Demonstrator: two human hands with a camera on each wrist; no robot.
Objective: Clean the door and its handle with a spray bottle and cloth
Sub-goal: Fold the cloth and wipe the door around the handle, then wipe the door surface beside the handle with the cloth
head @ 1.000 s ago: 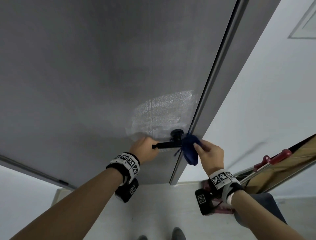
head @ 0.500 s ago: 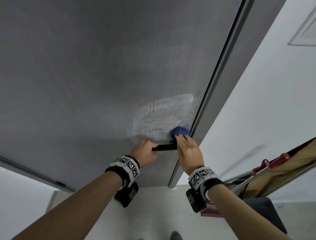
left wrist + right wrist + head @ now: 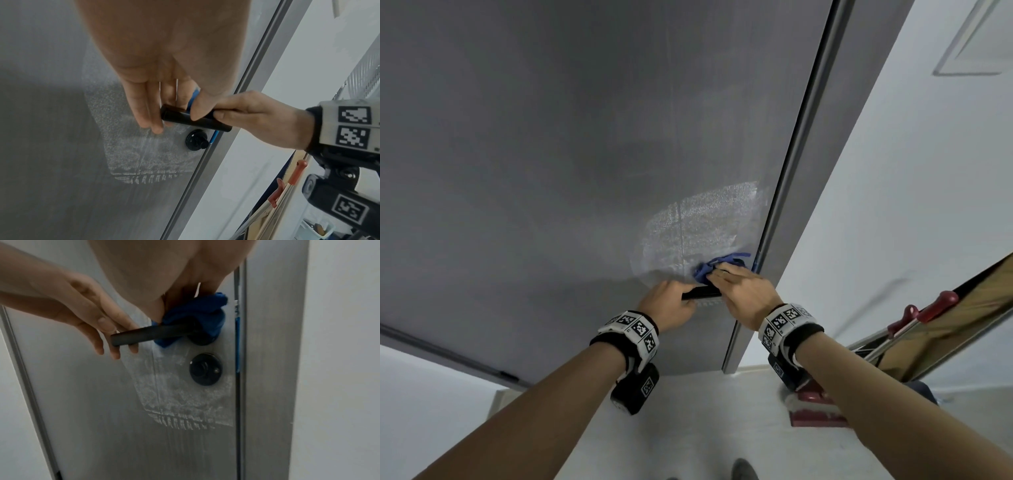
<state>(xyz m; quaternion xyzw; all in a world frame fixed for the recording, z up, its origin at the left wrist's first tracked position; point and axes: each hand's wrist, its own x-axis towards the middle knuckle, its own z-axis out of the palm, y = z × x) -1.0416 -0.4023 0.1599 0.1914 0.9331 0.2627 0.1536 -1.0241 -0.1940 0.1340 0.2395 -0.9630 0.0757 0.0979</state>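
The grey door [image 3: 551, 154] carries a black lever handle [image 3: 700, 293] near its right edge. My left hand [image 3: 671, 303] holds the lever's free end, thumb on top and fingers behind it [image 3: 115, 344]. Gripped in my right hand [image 3: 736, 287], the blue cloth [image 3: 714, 265] is pressed onto the handle's base; the cloth [image 3: 197, 311] bunches over the round mount and the inner part of the lever [image 3: 148, 334]. A wet, frosty patch [image 3: 705, 222] spreads around the handle. No spray bottle is in view.
A round black lock knob [image 3: 205, 368] sits just below the handle. The door frame [image 3: 791, 205] and a white wall run along the right. Red-handled tools [image 3: 928, 308] lean at the right, and a red object [image 3: 815, 407] lies on the pale floor.
My right hand carried the cloth from the door's edge left onto the handle's base, then slightly further left. My left hand kept its hold on the lever.
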